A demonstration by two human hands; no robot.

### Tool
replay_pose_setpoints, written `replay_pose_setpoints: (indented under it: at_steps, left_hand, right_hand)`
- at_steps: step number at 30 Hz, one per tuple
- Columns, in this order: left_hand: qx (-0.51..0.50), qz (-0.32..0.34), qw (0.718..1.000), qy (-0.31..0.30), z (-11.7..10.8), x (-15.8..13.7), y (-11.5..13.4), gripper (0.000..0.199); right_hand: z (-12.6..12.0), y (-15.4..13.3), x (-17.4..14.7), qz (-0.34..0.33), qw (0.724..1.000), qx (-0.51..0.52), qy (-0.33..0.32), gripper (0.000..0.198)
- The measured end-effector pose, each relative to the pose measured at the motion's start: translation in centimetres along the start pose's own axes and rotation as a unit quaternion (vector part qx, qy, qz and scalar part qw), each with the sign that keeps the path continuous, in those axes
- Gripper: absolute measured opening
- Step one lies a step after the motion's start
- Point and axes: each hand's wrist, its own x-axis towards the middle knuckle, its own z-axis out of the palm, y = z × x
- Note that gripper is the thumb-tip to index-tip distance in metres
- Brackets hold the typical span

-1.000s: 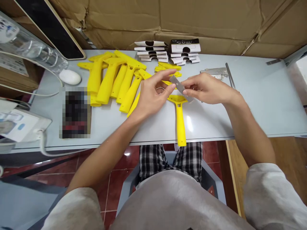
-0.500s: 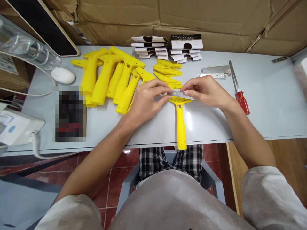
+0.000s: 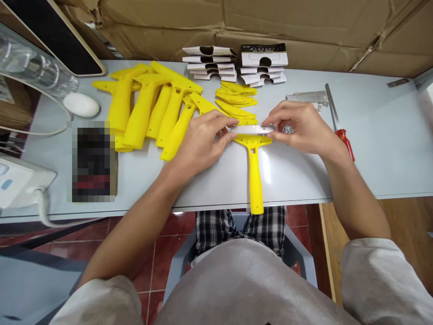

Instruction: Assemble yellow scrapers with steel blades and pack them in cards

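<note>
A yellow scraper handle [image 3: 254, 171] lies on the pale grey table [image 3: 372, 149], its grip pointing at me and overhanging the front edge. A flat metal blade [image 3: 253, 129] rests across the handle's wide head. My left hand [image 3: 202, 140] pinches the blade's left end with thumb and forefinger. My right hand [image 3: 299, 126] pinches its right end. Small screws [image 3: 288, 130] lie under my right fingers.
A heap of yellow handles [image 3: 152, 108] lies to the left, yellow cover plates [image 3: 237, 101] behind the blade. Blade cartons [image 3: 237, 65] stack at the back. Spare metal blades [image 3: 306, 97] and a red-handled screwdriver [image 3: 340, 124] lie to the right. A white mouse [image 3: 81, 104] sits far left.
Both hands lowered the blade from a tilted hold above the table until it lies flat across the scraper's head. The camera view shifted slightly, and the screwdriver came into sight.
</note>
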Motion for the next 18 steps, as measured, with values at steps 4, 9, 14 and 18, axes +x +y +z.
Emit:
replay_pose_setpoints:
  at_steps: [4,9,14,18]
  left_hand:
    - [-0.023,-0.013,1.0,-0.001,-0.2,0.1,0.3,0.019]
    - [-0.044,-0.017,0.999,-0.004,-0.1,0.1,0.2,0.021]
    - [-0.052,-0.023,0.998,-0.033,-0.2,0.0,0.1,0.026]
    - [-0.047,-0.017,0.997,-0.05,-0.4,-0.1,0.3,0.028]
  right_hand:
    - [0.3,-0.5,-0.4,-0.004,1.0,-0.028,-0.012,0.032]
    - [1.1,-0.8,-0.5,-0.014,0.999,-0.039,-0.026,0.024]
    - [1.1,-0.7,-0.6,-0.012,0.998,-0.053,-0.038,0.027]
    - [0.8,-0.8,-1.0,0.001,0.996,-0.063,-0.058,0.032]
